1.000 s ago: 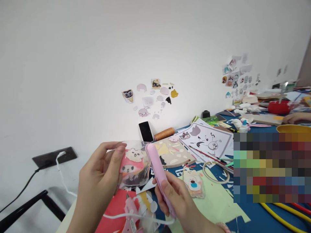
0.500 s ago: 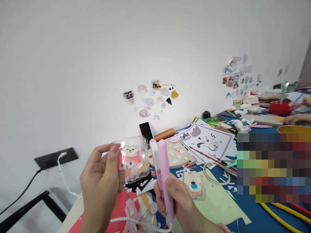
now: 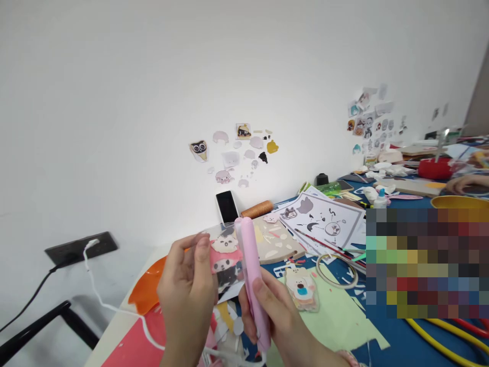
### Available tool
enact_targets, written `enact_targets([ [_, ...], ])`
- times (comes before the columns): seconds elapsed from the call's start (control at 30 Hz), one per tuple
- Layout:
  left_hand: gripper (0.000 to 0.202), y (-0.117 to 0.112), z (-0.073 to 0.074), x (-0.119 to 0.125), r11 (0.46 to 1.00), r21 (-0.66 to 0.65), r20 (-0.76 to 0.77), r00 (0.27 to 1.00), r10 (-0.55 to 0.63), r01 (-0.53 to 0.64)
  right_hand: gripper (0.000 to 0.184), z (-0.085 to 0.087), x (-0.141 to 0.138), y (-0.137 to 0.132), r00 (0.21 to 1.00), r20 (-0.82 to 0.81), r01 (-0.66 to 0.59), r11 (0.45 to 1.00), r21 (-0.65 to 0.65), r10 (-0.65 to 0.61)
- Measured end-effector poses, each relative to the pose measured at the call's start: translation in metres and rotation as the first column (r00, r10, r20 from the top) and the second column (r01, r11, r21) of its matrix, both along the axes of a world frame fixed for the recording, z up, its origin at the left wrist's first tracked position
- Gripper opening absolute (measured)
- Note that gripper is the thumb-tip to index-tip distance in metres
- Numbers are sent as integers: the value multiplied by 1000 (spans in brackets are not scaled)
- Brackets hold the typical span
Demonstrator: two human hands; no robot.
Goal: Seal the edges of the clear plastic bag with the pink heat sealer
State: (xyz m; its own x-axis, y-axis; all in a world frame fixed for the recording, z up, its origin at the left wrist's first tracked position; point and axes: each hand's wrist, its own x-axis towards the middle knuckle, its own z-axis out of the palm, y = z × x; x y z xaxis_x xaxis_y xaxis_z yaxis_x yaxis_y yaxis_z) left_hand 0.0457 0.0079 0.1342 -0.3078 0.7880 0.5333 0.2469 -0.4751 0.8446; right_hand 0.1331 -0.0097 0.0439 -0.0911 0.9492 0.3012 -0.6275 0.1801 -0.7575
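My left hand (image 3: 187,295) pinches a clear plastic pouch (image 3: 224,255) with cartoon stickers inside, held upright in front of me. My right hand (image 3: 275,318) grips a slim pink heat sealer (image 3: 252,272), its jaws closed along the pouch's right edge. A white cord (image 3: 114,308) runs from the sealer's lower end down and left to a black wall socket (image 3: 80,247). Both hands hover over the table's near left end.
The blue table (image 3: 397,341) holds a light green sheet (image 3: 340,318), a bear sticker (image 3: 301,288), a tape ring (image 3: 338,270), printed sheets (image 3: 323,216), a thread spool (image 3: 256,209), a phone (image 3: 226,206) against the wall, yellow tubes (image 3: 439,339). An orange plate (image 3: 147,285) lies left. Another person's hand (image 3: 464,182) rests far right.
The sealer's jaws have closed on the pouch's right edge. Both hands shifted right and slightly down, uncovering the orange plate at left.
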Motion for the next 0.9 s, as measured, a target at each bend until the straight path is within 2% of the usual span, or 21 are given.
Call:
enact_targets([
  [0.4, 15, -4, -4, 6, 1000, -13, 20, 999, 26, -26, 38, 2, 0, 1, 998, -46, 35, 999, -36, -36],
  [0.53, 14, -6, -8, 9, 999, -33, 41, 999, 4, -3, 38, 2, 1, -1, 995, -58, 78, 994, -71, -83],
  [0.9, 16, 0, -18, 10, 996, -88, 64, 998, 5, 1, 40, 3, 6, 2, 982, 56, 186, 972, -147, -179],
])
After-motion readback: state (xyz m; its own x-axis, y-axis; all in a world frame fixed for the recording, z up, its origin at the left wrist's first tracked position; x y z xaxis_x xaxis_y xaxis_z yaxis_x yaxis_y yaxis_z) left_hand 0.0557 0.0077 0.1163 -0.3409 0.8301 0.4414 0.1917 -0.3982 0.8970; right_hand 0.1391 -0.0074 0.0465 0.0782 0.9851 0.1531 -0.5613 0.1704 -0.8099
